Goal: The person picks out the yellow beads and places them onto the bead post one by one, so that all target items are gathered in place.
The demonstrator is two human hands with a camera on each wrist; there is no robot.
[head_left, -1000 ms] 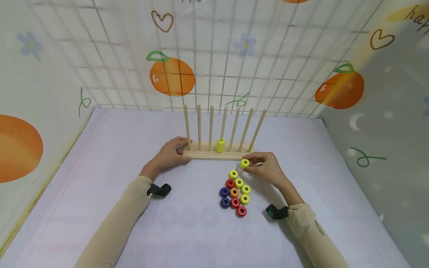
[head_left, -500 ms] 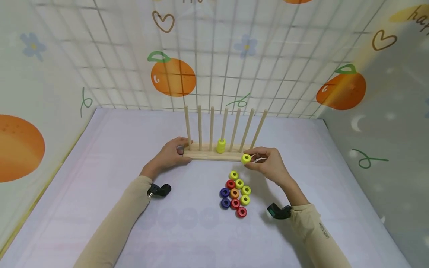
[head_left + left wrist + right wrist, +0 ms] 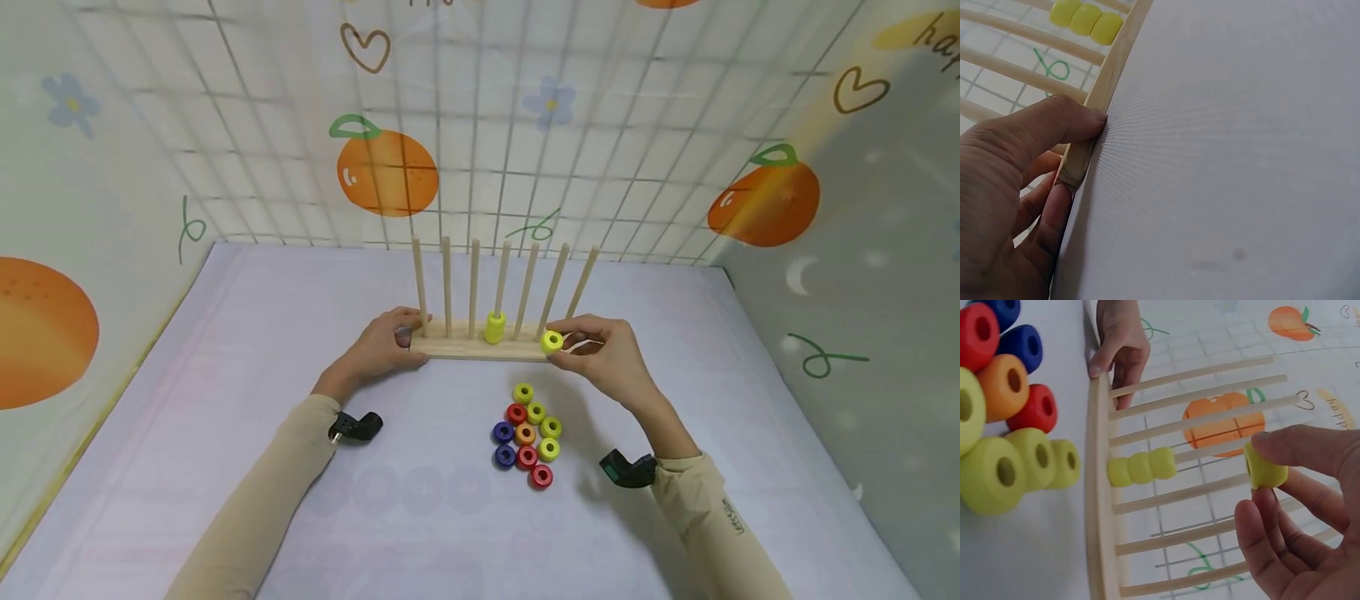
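A wooden peg rack with several upright pegs stands on the table. Three yellow beads are stacked on its middle peg. My left hand grips the rack's left end, thumb on the front edge and fingers behind, as the left wrist view shows. Between thumb and fingers, my right hand pinches another yellow bead, its hole showing. That bead is held in front of the right-hand pegs, off them and above the table.
Loose beads lie in front of the rack: yellow ones, red ones, two dark blue ones and an orange one. A patterned cloth wall rises behind the white table.
My right hand has lifted the yellow bead upward, from near the rack's front edge to in front of the right-hand pegs. My left hand stays on the rack's end.
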